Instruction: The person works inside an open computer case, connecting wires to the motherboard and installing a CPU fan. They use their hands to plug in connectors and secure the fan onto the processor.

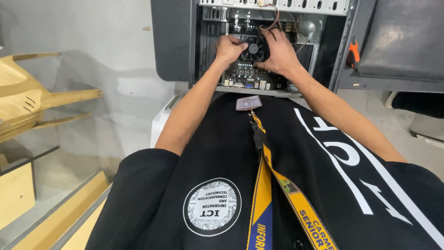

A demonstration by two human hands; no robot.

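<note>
Both hands are inside the open computer case, on the small black fan that sits on the green board in the middle of the case. To do this well, I think the hands should hold the fan flat, push softly and evenly, and keep the thin red wires out of the way. The left hand has its grip curled tight, pinching the fan's left edge. The right hand has its fingers a little spread, pressing the fan's right side and top.
</note>
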